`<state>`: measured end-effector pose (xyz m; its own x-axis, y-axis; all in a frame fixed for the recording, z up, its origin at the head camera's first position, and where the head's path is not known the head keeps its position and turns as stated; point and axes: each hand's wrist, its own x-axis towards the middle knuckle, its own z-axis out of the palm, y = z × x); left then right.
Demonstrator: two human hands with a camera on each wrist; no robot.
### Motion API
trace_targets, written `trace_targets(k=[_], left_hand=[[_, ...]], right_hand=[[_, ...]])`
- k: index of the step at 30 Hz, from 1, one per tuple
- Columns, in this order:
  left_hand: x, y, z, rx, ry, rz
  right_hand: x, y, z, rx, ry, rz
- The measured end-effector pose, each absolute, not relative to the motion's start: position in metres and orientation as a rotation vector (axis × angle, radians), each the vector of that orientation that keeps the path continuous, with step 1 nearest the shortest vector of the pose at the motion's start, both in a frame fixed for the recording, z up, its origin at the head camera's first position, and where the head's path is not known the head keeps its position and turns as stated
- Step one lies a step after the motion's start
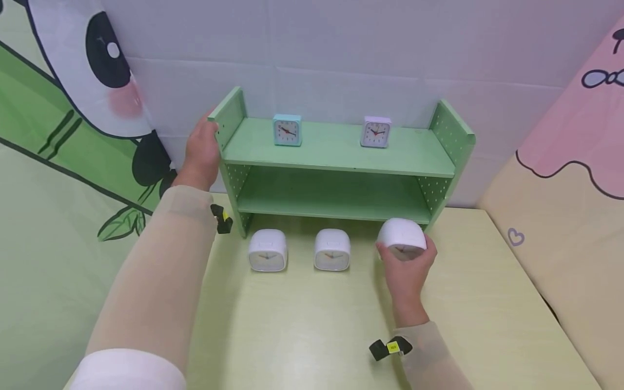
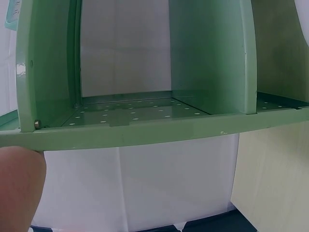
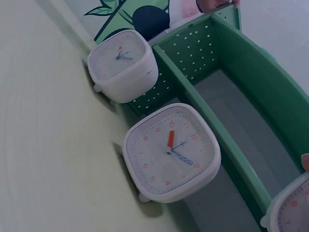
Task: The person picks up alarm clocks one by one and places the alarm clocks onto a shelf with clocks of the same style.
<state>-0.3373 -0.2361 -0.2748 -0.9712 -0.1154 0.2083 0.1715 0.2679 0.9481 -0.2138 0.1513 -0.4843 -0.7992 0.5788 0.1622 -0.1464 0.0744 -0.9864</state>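
A green two-tier shelf (image 1: pixel 336 149) stands at the back of the table. My left hand (image 1: pixel 201 154) grips its left side panel (image 1: pixel 229 116) near the top; in the left wrist view the thumb (image 2: pixel 19 186) lies at the panel's edge. Low at the shelf's right end, my right hand (image 1: pixel 409 271) holds a white alarm clock (image 1: pixel 402 233) between thumb and fingers, its dial partly hidden by the hand. Two more white alarm clocks, a left one (image 1: pixel 268 249) and a middle one (image 1: pixel 332 249), stand on the table before the shelf, dials facing me.
On the upper tier sit a small turquoise clock (image 1: pixel 287 130) and a small lilac clock (image 1: pixel 376 131). The lower tier (image 1: pixel 331 195) has a bare board. Behind the shelf hangs pale cloth (image 1: pixel 331 54); the pale wooden table (image 1: pixel 302 336) extends toward me.
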Motion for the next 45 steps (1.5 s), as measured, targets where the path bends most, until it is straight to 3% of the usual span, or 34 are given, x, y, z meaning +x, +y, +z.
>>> trace_targets(k=[14,45], left_hand=[[-0.334,-0.235,-0.271,-0.055,-2.299,-1.795],[-0.338,-0.237,-0.274,-0.058,-2.31,-1.76]], right_hand=[[-0.224,0.151,-0.441,-0.333,-1.822,1.764],[-0.304,0.15,-0.406,-0.347,-1.971,1.68]])
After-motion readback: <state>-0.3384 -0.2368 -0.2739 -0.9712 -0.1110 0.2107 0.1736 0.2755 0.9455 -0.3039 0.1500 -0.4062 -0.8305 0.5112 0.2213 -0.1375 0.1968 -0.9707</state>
